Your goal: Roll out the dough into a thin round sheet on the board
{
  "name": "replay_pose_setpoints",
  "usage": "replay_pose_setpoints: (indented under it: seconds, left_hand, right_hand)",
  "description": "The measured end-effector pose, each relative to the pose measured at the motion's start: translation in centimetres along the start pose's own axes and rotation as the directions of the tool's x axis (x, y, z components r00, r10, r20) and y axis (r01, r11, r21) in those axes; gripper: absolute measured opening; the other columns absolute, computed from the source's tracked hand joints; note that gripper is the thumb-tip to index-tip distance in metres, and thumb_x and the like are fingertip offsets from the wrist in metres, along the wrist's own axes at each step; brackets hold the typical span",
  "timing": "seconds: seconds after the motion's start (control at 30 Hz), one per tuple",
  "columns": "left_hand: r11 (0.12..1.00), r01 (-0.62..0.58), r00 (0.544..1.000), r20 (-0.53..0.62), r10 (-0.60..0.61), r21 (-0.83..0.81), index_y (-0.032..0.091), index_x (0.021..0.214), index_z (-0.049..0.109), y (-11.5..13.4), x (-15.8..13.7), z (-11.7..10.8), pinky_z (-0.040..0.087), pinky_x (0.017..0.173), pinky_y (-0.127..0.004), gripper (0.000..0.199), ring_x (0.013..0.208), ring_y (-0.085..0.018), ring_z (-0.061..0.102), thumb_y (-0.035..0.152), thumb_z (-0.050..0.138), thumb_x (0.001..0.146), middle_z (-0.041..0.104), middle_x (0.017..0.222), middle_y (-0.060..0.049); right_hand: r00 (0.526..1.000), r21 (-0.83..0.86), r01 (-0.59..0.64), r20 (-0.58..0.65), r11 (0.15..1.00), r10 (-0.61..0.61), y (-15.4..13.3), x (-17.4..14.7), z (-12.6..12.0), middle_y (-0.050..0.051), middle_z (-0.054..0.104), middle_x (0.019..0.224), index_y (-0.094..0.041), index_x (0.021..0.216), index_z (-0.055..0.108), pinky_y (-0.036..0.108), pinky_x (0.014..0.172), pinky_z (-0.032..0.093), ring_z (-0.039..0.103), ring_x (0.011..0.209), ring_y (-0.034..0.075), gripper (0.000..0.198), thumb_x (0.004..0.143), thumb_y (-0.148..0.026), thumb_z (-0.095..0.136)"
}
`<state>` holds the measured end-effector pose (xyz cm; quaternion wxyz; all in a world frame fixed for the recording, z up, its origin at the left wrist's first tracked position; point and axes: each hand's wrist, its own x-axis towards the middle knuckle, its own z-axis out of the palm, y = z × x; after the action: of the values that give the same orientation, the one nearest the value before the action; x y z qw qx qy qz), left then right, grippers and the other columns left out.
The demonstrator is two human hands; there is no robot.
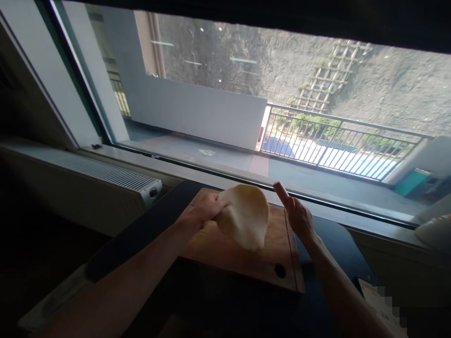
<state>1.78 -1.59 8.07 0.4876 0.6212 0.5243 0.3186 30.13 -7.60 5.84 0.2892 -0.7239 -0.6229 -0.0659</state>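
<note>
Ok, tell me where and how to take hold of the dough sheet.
Likely best by the right rim of the dough sheet, pinched from the right: the left hand holds its left edge, while the thin, curving sheet's right rim is uncovered.

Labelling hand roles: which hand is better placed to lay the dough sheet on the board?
Likely the left hand: it grips the dough sheet over the cutting board. The right hand is occupied with a rolling pin.

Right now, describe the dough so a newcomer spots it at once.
Beside the window stands a dark table with a wooden board. Over that board, the left hand holds the dough: the one pale, floppy sheet, unlike the brown board or the stick in the right hand.
</note>
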Motion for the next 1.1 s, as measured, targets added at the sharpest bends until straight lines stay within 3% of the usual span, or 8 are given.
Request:
replay_pose_setpoints:
  seconds: [0.13,0.33,0.53,0.73,0.87,0.97,1.03,1.1]
  left_hand:
    - [0.936,0.028,0.997,-0.071,-0.004,0.351,0.015,0.07,0.063,-6.1,0.0,-2.3,0.039,0.05,-0.02,0.028,0.062,-0.014,0.058,0.039,0.05,0.074,0.065,0.069,-0.002]
    - [0.863,0.057,0.987,-0.157,0.027,0.501,0.015,0.064,0.062,-5.5,2.6,-2.6,0.036,0.055,-0.025,0.039,0.063,-0.018,0.059,0.051,0.051,0.071,0.064,0.063,-0.005]
    - [0.733,0.005,0.933,-0.267,0.241,0.68,0.02,0.091,0.059,-6.8,1.8,-0.3,0.035,0.062,-0.028,0.032,0.076,-0.02,0.061,0.043,0.038,0.084,0.067,0.081,-0.007]
    - [0.685,-0.039,0.903,-0.268,0.336,0.727,0.022,0.088,0.054,-7.6,1.5,-0.1,0.031,0.057,-0.026,0.03,0.069,-0.018,0.061,0.043,0.033,0.088,0.065,0.073,-0.002]
    - [0.71,-0.054,0.883,-0.299,0.363,0.702,0.023,0.089,0.054,-7.9,1.7,-0.1,0.031,0.057,-0.027,0.029,0.069,-0.017,0.062,0.042,0.032,0.089,0.066,0.075,-0.001]
    - [0.731,-0.059,0.882,-0.308,0.358,0.679,0.023,0.09,0.054,-8.2,1.9,0.0,0.032,0.058,-0.027,0.029,0.07,-0.017,0.062,0.043,0.032,0.09,0.066,0.076,-0.001]
    - [0.74,-0.052,0.889,-0.306,0.341,0.671,0.023,0.09,0.054,-8.1,1.9,0.1,0.032,0.059,-0.026,0.03,0.071,-0.017,0.062,0.043,0.033,0.09,0.067,0.076,-0.001]
    - [0.741,-0.042,0.897,-0.302,0.324,0.67,0.022,0.091,0.055,-7.9,1.8,0.1,0.032,0.059,-0.026,0.03,0.072,-0.017,0.062,0.043,0.033,0.089,0.067,0.076,-0.001]
  right_hand:
    - [0.984,-0.054,0.146,0.112,0.988,-0.139,-2.2,-0.3,1.7,0.001,0.059,0.071,-0.023,0.083,0.054,0.026,0.055,0.029,0.048,0.058,0.013,0.046,0.095,-0.046,0.016]
    - [0.918,-0.028,0.302,0.276,0.953,-0.284,-8.5,-1.2,5.2,0.002,0.06,0.096,-0.024,0.09,0.059,0.026,0.074,0.036,0.053,0.086,0.014,0.041,0.095,-0.042,0.022]
    - [0.967,-0.141,0.129,0.236,0.982,-0.093,-11.4,0.3,8.4,0.006,0.055,0.112,-0.026,0.105,0.057,0.038,0.091,0.03,0.044,0.107,0.021,0.046,0.093,-0.048,0.018]
    - [0.916,-0.188,-0.049,0.383,0.981,0.119,-10.9,5.5,9.5,0.01,0.043,0.131,-0.022,0.121,0.049,0.043,0.095,0.03,0.038,0.119,0.024,0.049,0.093,-0.046,0.017]
    - [0.935,-0.16,0.132,0.347,0.978,-0.069,-11.5,-0.5,8.3,0.005,0.033,0.142,-0.023,0.131,0.04,0.041,0.103,0.021,0.02,0.132,0.023,0.05,0.093,-0.045,0.017]
    - [0.909,-0.144,0.282,0.358,0.949,-0.216,-11.8,-5.4,6.9,0.002,0.031,0.144,-0.021,0.138,0.031,0.039,0.107,0.015,0.011,0.136,0.021,0.052,0.093,-0.045,0.019]
    - [0.902,-0.152,0.285,0.378,0.947,-0.211,-11.8,-5.5,6.7,0.002,0.031,0.144,-0.021,0.139,0.03,0.04,0.108,0.014,0.011,0.136,0.021,0.053,0.093,-0.046,0.02]
    - [0.905,-0.167,0.225,0.401,0.96,-0.142,-11.6,-2.6,7.3,0.003,0.033,0.143,-0.025,0.133,0.039,0.044,0.106,0.017,0.014,0.135,0.023,0.051,0.093,-0.047,0.017]
